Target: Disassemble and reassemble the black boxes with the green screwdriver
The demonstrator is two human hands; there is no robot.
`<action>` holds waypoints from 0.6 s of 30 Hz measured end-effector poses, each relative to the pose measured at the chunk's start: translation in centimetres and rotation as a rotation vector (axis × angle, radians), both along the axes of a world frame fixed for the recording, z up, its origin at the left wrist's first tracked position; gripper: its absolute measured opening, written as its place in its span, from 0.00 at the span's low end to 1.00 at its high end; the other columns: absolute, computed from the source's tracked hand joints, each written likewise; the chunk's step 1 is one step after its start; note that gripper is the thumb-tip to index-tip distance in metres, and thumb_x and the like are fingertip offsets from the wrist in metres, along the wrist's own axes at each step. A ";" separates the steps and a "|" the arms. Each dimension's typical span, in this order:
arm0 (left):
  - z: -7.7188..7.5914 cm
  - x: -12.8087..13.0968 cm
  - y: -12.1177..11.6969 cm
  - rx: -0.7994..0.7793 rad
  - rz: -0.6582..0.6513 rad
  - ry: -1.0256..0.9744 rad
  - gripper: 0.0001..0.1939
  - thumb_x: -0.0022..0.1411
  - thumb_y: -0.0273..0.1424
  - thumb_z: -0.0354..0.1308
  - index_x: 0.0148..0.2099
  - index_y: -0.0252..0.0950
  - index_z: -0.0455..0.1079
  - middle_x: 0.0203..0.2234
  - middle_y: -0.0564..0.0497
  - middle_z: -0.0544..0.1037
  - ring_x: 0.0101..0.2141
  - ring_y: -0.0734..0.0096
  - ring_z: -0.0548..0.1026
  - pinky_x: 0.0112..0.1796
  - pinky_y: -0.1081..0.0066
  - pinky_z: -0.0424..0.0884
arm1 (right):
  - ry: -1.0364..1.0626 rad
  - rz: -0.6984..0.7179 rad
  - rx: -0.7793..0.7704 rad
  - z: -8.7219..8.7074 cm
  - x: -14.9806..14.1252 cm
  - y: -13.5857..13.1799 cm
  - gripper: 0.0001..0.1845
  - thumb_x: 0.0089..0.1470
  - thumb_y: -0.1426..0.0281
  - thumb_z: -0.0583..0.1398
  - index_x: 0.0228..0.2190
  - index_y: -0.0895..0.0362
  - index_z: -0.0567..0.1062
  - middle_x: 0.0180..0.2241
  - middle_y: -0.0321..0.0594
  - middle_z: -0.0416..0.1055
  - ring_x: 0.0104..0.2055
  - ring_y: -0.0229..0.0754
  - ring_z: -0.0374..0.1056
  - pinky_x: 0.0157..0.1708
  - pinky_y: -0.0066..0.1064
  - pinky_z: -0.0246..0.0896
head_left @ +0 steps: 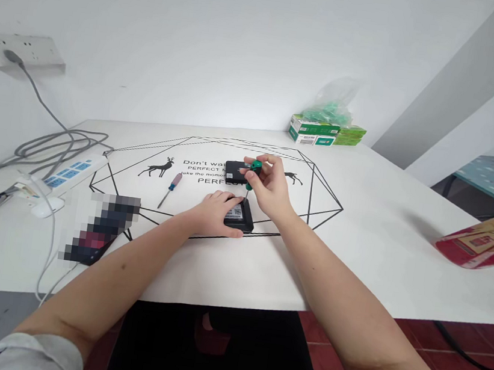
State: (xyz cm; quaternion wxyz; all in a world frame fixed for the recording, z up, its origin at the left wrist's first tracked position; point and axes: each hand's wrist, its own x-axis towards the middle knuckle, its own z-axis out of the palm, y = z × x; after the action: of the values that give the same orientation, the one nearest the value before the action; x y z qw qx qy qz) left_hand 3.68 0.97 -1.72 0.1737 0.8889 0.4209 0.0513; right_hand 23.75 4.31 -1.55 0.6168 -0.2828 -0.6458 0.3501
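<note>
In my right hand point(271, 188) is a green-handled screwdriver point(256, 166), held upright in closed fingers. Its thin shaft points down to the far edge of a small black rectangular device point(248, 217) with a white printed label. My left hand point(218, 214) grips this device against the table, thumb at the near side and fingers along the far side, covering its left part. Just behind lies a flat black cover-like piece point(236, 173) with a small white sticker, partly hidden by my right hand. A second screwdriver point(170, 189) with a purplish handle rests to the left.
A phone-like object point(102, 232), blurred out, lies at the left near a power strip point(73, 171) and tangled grey cables point(54, 144). Green boxes point(315, 130) under a plastic bag point(336, 103) stand at the back. A red and yellow package point(485, 241) sits at the right edge.
</note>
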 end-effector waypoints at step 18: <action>0.0 0.0 0.0 -0.002 0.009 0.006 0.53 0.62 0.61 0.62 0.80 0.42 0.55 0.74 0.37 0.62 0.72 0.38 0.59 0.71 0.43 0.55 | -0.165 -0.269 0.193 0.2 0.3 0.1 0.20 0.58 0.57 0.71 0.49 0.46 0.76 0.48 0.40 0.72 0.44 0.46 0.70 0.40 0.42 0.73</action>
State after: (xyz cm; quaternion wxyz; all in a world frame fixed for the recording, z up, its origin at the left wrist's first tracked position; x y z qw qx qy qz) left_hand 3.67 1.00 -1.70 0.1730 0.8870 0.4253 0.0491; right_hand 24.05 4.41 -1.33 0.6271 -0.3338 -0.6813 0.1765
